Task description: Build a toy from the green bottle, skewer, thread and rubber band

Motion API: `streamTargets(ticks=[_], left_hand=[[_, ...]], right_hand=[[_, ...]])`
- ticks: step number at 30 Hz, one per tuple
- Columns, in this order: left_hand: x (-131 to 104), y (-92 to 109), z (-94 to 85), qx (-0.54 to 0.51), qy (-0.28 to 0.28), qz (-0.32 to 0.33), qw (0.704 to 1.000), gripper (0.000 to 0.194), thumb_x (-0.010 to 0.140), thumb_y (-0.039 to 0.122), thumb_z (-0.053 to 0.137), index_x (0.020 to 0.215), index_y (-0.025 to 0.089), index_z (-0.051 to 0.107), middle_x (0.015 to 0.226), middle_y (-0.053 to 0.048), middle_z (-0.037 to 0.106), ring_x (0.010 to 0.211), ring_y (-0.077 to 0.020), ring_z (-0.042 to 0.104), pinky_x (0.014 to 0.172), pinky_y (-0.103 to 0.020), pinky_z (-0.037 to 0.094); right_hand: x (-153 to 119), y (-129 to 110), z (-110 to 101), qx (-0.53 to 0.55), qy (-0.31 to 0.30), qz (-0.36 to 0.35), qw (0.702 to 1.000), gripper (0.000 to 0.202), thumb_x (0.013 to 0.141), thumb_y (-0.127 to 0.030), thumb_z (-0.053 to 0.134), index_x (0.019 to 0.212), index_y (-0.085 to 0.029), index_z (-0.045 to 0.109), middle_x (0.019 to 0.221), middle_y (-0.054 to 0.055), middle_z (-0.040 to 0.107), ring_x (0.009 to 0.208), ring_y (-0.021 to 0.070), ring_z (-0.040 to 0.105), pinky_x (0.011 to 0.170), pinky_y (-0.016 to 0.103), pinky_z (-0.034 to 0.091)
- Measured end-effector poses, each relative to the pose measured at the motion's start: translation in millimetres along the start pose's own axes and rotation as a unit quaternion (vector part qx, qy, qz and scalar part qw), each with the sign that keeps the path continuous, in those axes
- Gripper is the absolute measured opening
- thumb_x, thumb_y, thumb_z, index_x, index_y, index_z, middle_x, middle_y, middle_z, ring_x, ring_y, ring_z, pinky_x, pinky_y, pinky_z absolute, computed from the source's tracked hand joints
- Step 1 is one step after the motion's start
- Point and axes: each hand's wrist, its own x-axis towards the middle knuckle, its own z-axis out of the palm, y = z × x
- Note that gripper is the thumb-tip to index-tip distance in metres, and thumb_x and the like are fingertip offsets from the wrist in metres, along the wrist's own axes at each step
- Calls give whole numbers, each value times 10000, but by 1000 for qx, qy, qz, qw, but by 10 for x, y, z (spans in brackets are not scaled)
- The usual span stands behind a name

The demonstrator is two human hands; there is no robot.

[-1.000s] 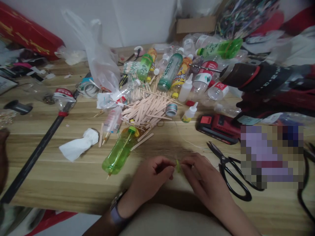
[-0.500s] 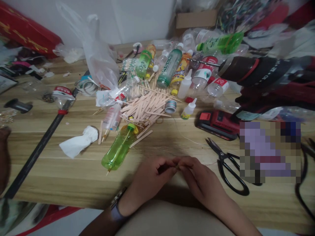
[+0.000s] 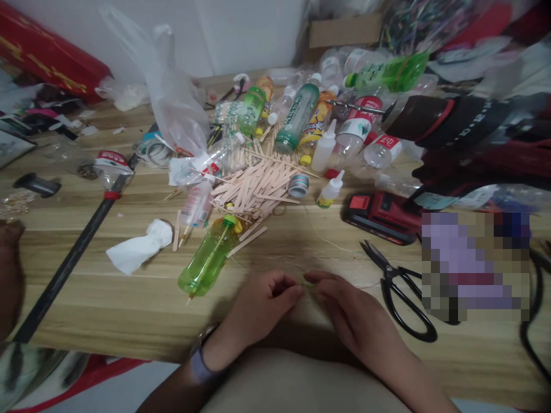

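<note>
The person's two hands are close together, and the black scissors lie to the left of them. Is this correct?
One detail is wrong: the head view shows the black scissors lying to the right of the left hand and right hand. The hands are indeed close together.

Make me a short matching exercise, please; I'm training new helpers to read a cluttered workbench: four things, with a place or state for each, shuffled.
Column one
1. Small green piece
2. Scissors
3. Purple strap
4. White tissue

Column two
A. Crumpled, left of the nearest green bottle
B. Around the wrist of the left hand
C. At the fingertips of the right hand
D. Lying on the table to the right of both hands, black handles toward the near edge

Pairs: 1-C, 2-D, 3-B, 4-A
</note>
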Motion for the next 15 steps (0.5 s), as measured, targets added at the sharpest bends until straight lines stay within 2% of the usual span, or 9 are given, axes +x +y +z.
streamTargets(ticks=[4, 8, 12, 15], left_hand=[[51, -26, 52, -69, -40, -10, 997, 285, 853, 441, 555, 719, 198, 619, 574, 41, 529, 551, -124, 457, 582, -262, 357], [60, -57, 102, -101, -62, -10, 993, 259, 837, 428, 570, 788, 191, 664, 599, 41, 533, 577, -126, 478, 609, -267, 366], [47, -86, 114, -116, -73, -9, 991, 227, 816, 396, 611, 878, 191, 686, 638, 38, 574, 593, -126, 499, 623, -269, 369], [40, -79, 111, -123, -63, -10, 990, 215, 796, 394, 632, 847, 187, 660, 629, 43, 568, 584, -121, 486, 615, -267, 358]], right_hand=[[61, -51, -15, 14, -30, -10, 999, 307, 877, -32, 399, 946, -239, 615, 994, 77, 792, 871, 196, 777, 703, 288, 624], [77, -56, 7, 17, -55, 5, 998, 336, 866, -21, 387, 918, -238, 638, 811, 17, 771, 694, 165, 747, 618, 244, 581], [38, -27, 50, -17, -31, 43, 998, 286, 877, -53, 405, 931, -210, 639, 696, 35, 750, 563, 209, 724, 487, 266, 517], [28, -28, 67, -14, -9, 71, 997, 237, 926, -106, 403, 892, -222, 607, 651, 20, 733, 499, 207, 704, 442, 268, 485]])
